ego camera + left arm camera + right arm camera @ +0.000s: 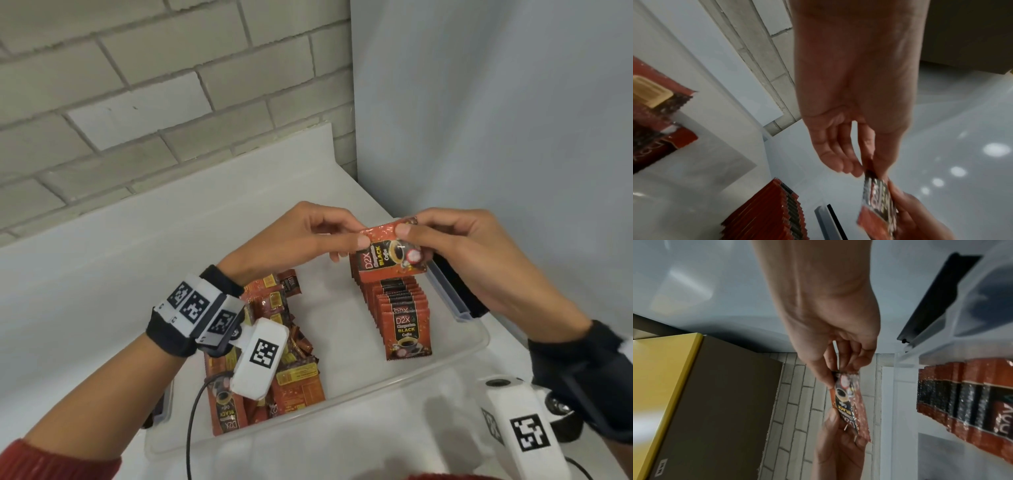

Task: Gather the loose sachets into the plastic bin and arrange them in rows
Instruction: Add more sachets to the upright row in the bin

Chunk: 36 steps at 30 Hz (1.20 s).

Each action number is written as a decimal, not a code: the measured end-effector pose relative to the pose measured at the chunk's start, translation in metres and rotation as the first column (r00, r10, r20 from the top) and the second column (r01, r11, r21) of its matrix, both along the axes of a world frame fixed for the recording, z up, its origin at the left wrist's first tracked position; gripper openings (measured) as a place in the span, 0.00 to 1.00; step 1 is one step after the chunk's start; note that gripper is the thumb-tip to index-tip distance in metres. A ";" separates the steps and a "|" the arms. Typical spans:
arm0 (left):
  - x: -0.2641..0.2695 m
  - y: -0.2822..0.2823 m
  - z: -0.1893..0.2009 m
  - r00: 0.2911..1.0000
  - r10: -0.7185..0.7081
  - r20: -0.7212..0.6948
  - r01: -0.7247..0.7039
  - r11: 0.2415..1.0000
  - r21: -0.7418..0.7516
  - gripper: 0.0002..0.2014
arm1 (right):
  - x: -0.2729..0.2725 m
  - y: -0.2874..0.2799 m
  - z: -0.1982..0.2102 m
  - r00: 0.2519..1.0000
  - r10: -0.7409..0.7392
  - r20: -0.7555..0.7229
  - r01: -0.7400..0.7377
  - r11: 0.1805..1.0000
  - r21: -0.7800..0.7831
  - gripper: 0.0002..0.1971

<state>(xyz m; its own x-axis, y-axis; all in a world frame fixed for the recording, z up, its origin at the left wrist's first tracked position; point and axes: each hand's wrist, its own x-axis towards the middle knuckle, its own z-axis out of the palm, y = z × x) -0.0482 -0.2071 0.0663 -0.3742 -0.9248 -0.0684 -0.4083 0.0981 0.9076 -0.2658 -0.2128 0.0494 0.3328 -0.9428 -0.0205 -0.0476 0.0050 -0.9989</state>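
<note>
A red-and-black coffee sachet (pixel 390 251) is held in the air above the far side of the clear plastic bin (pixel 394 380). My left hand (pixel 346 241) pinches its left end and my right hand (pixel 412 228) pinches its top right. The same sachet (pixel 878 206) shows edge-on in the left wrist view, and as the sachet (pixel 849 402) between both hands in the right wrist view. Below it a neat row of upright sachets (pixel 399 308) stands along the bin's right side. A loose heap of sachets (pixel 291 359) lies in the bin's left part.
The bin sits on a white counter (pixel 85 274) set in a corner between a grey brick wall (pixel 137 85) and a plain wall (pixel 496 102). A black clip (pixel 455 284) sits on the bin's right edge. A yellow-edged box (pixel 694 394) appears in the right wrist view.
</note>
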 end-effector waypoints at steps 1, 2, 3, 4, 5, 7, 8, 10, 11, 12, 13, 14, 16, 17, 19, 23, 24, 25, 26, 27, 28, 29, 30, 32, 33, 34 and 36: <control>-0.001 0.000 0.000 1.000 0.019 -0.007 -0.019 1.000 -0.008 0.07 | -0.001 -0.001 0.000 1.000 -0.016 0.006 0.016 1.000 0.001 0.05; -0.001 0.000 0.001 0.999 0.037 -0.031 -0.038 0.999 -0.003 0.08 | -0.002 -0.002 0.001 0.999 -0.032 0.018 0.032 0.999 0.002 0.05; -0.002 0.000 0.002 0.996 0.053 -0.067 -0.052 0.998 0.019 0.10 | -0.003 -0.004 0.000 0.998 -0.045 0.035 0.044 0.999 0.010 0.04; -0.003 0.000 0.003 0.992 0.063 -0.107 -0.058 0.997 0.049 0.14 | -0.003 -0.004 0.000 0.997 -0.054 0.055 0.052 0.998 0.029 0.03; -0.003 0.000 0.004 0.988 0.065 -0.142 -0.054 0.996 0.076 0.19 | -0.004 -0.004 -0.001 0.996 -0.057 0.073 0.053 0.997 0.052 0.02; -0.004 -0.001 0.007 0.982 0.065 -0.179 -0.049 0.995 0.091 0.24 | -0.006 -0.003 -0.004 0.994 -0.058 0.095 0.049 0.994 0.096 0.05; -0.004 -0.002 0.009 0.982 0.068 -0.176 -0.055 0.995 0.078 0.24 | -0.006 -0.003 -0.006 0.994 -0.050 0.095 0.040 0.994 0.106 0.06; -0.003 -0.004 0.013 0.988 0.064 -0.139 -0.059 0.998 0.038 0.24 | -0.009 -0.001 -0.007 0.997 -0.026 0.070 0.021 0.997 0.081 0.08; -0.004 -0.005 0.015 0.993 0.047 -0.108 -0.045 0.999 0.018 0.24 | -0.011 0.000 -0.006 0.999 -0.017 0.043 0.015 0.999 0.042 0.09; -0.004 -0.006 0.017 0.997 0.021 -0.075 -0.021 1.000 0.001 0.24 | -0.014 0.001 -0.005 1.000 -0.007 0.009 0.008 1.000 -0.010 0.12; -0.006 -0.006 0.018 0.999 -0.007 -0.045 0.007 1.000 -0.008 0.25 | -0.016 0.001 -0.002 1.000 0.007 -0.028 -0.009 0.998 -0.062 0.15; -0.009 -0.005 0.018 0.999 -0.036 -0.020 0.036 0.999 -0.010 0.26 | -0.017 0.002 0.001 0.998 0.031 -0.062 -0.037 0.994 -0.101 0.17; -0.017 -0.004 0.018 0.996 -0.089 0.018 0.089 0.996 -0.001 0.26 | -0.019 0.004 0.006 0.988 0.084 -0.127 -0.101 0.986 -0.135 0.16; -0.021 -0.004 0.017 0.993 -0.115 0.039 0.115 0.993 0.008 0.25 | -0.020 0.005 0.007 0.982 0.098 -0.162 -0.124 0.980 -0.155 0.14; -0.028 -0.003 0.015 0.983 -0.158 0.090 0.156 0.987 0.024 0.18 | -0.023 0.004 0.005 0.965 0.098 -0.245 -0.150 0.968 -0.202 0.10; -0.034 -0.004 0.005 0.972 -0.181 0.147 0.170 0.982 0.083 0.08 | -0.031 0.006 -0.003 0.916 0.119 -0.382 -0.208 0.958 -0.200 0.05; -0.036 -0.005 0.001 0.966 -0.195 0.171 0.180 0.979 0.100 0.07 | -0.032 0.007 -0.004 0.902 0.096 -0.422 -0.211 0.949 -0.235 0.06; -0.038 -0.005 -0.003 0.958 -0.208 0.199 0.187 0.975 0.117 0.07 | -0.034 0.008 -0.004 0.888 0.060 -0.456 -0.209 0.936 -0.285 0.07; -0.041 -0.005 -0.008 0.951 -0.215 0.223 0.189 0.973 0.132 0.06 | -0.034 0.010 -0.003 0.878 0.037 -0.478 -0.215 0.921 -0.324 0.07; -0.044 -0.006 -0.013 0.944 -0.224 0.243 0.193 0.971 0.145 0.06 | -0.033 0.014 0.001 0.870 0.045 -0.492 -0.238 0.911 -0.338 0.07; -0.046 -0.006 -0.017 0.936 -0.238 0.258 0.202 0.967 0.156 0.05 | -0.031 0.018 0.003 0.853 0.081 -0.516 -0.282 0.903 -0.325 0.07; -0.049 -0.006 -0.021 0.927 -0.257 0.273 0.218 0.962 0.163 0.05 | -0.028 0.022 0.004 0.810 0.142 -0.569 -0.355 0.890 -0.284 0.07; -0.051 -0.006 -0.026 0.914 -0.280 0.293 0.239 0.957 0.167 0.05 | -0.024 0.027 0.004 0.735 0.215 -0.643 -0.443 0.870 -0.216 0.09; -0.057 -0.006 -0.035 0.873 -0.327 0.363 0.293 0.945 0.145 0.03 | -0.015 0.036 -0.001 0.542 0.356 -0.761 -0.578 0.816 -0.030 0.17; -0.059 -0.005 -0.039 0.850 -0.341 0.401 0.319 0.940 0.124 0.04 | -0.009 0.039 -0.003 0.463 0.422 -0.780 -0.603 0.795 0.072 0.18; -0.062 -0.005 -0.043 0.833 -0.350 0.429 0.338 0.935 0.107 0.05 | -0.005 0.041 -0.007 0.398 0.473 -0.786 -0.613 0.775 0.155 0.18; -0.065 -0.004 -0.049 0.818 -0.360 0.449 0.343 0.931 0.121 0.06 | 0.003 0.043 -0.013 0.284 0.517 -0.807 -0.622 0.740 0.255 0.18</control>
<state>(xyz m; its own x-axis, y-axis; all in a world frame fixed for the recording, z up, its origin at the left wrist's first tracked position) -0.1129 -0.2114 0.0174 -0.5918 -0.7307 -0.3404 -0.7195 0.2886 0.6317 -0.2631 -0.1695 0.0368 0.6665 -0.5345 -0.5197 -0.7450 -0.4505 -0.4920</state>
